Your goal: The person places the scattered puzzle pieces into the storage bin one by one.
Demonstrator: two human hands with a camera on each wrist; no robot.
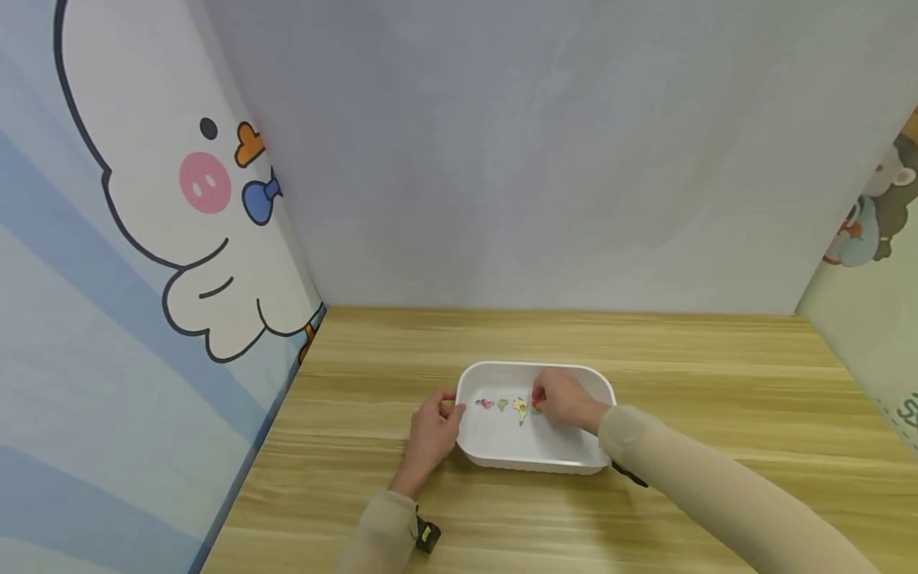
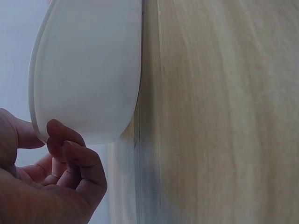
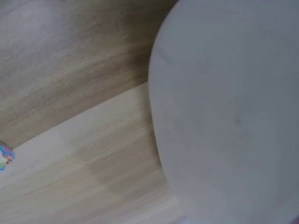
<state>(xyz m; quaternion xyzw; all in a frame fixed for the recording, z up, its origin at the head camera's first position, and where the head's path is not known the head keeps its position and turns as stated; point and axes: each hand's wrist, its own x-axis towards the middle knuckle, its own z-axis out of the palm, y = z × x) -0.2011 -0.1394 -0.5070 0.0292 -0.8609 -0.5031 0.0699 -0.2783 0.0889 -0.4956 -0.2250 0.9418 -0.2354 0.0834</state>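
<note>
A white plastic tray [image 1: 495, 443] with rounded corners stands on the wooden table. At its left end my left hand [image 1: 433, 430] pinches the rim between thumb and fingers; the left wrist view shows this grip on the tray wall [image 2: 88, 70] up close. My right hand [image 1: 566, 397] reaches inside the tray with its fingertips curled at a small red and green piece [image 1: 536, 406], partly hidden by them. Left of it lie a yellow piece [image 1: 520, 409], a small green piece [image 1: 503, 404] and a pink piece [image 1: 484, 403] in a row. The right wrist view catches only the tray's outside.
Wood-grain table [image 1: 373, 359] surrounds the tray. A grey backdrop [image 1: 502, 159] rises behind it, with a cartoon-printed sheet [image 1: 143, 96] at the left and another printed sheet [image 1: 868, 319] at the right. A small colourful thing [image 3: 5, 156] shows at the right wrist view's left edge.
</note>
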